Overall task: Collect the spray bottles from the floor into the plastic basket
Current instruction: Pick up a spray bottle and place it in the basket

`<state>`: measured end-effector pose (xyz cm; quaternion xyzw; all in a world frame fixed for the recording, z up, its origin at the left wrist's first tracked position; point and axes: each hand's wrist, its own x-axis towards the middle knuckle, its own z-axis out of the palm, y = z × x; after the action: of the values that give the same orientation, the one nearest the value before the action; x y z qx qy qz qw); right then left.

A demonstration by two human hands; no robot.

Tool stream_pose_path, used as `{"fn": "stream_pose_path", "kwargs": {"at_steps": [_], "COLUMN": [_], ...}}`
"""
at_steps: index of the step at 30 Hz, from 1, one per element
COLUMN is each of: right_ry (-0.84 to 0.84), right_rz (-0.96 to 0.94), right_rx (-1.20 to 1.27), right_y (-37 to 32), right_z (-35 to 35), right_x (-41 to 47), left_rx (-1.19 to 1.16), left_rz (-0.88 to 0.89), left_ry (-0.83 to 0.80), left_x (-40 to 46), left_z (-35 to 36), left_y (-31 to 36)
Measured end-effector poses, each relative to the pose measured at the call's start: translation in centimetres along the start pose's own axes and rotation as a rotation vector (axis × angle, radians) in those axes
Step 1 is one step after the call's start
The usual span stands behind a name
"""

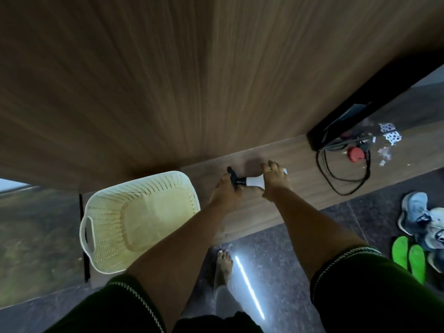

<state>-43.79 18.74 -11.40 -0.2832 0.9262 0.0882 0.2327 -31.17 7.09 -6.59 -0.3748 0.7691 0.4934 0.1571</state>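
A white spray bottle with a black trigger head lies sideways on the wooden floor strip in front of a wood-panelled wall. My left hand grips its black head end. My right hand closes over the white body from above. A cream perforated plastic basket with a side handle stands to the left of my hands, and nothing shows inside it.
A tall wooden panel rises just behind the bottle. Black cables, a red round object and litter lie at the right. Shoes and green insoles sit at the far right. My bare foot is on the dark tile.
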Motion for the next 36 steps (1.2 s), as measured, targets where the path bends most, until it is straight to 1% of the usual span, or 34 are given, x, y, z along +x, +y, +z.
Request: {"fn": "stream_pose_path", "kwargs": {"at_steps": [4,8,10,12,16,19,22,25,27,30,33,36], "right_ry": [-0.048,-0.089,-0.115,-0.112,-0.048,0.047,0.129,0.286,0.359,0.452,0.466,0.477], "right_rz": [-0.048,-0.031,-0.013,0.026,0.077,0.1,0.102,0.098,0.114,0.064,-0.031,-0.124], "right_rx": [-0.204,-0.224,-0.148,-0.007,0.209,0.307,0.521,0.645,0.71,0.792,0.812,0.806], "right_y": [0.6,0.8,0.9,1.0,0.2,-1.4,-4.1,-7.4,-9.8,-13.6,-17.5,-21.2], "right_z": [0.6,0.5,0.5,0.5,0.1,-0.7,-1.9,-2.4,-2.8,-3.3,-3.9,-4.2], "right_x": [0.9,0.8,0.4,-0.4,-3.4,-6.8,-10.2,-13.2,-15.0,-17.5,-19.4,-20.7], "left_rx": [-0.052,0.001,-0.012,-0.017,-0.029,-0.019,-0.04,-0.076,-0.122,-0.22,-0.258,-0.26], "left_rz": [-0.055,-0.028,-0.025,-0.034,-0.035,-0.023,-0.018,-0.028,0.005,0.063,0.1,0.11], "left_ry": [-0.006,-0.034,-0.031,-0.025,-0.003,0.006,-0.01,-0.031,-0.027,0.01,0.058,0.181], "left_x": [1.6,2.0,1.8,1.4,0.0,-1.4,-3.6,-6.3,-8.2,-10.7,-12.6,-14.3], "left_z": [0.9,0.7,0.4,-0.1,-1.8,-3.1,-4.8,-6.9,-8.4,-10.8,-13.3,-15.8], "left_y": [-0.1,0.0,0.2,0.3,0.1,-0.7,-1.5,-2.4,-3.2,-4.6,-6.5,-8.7]}}
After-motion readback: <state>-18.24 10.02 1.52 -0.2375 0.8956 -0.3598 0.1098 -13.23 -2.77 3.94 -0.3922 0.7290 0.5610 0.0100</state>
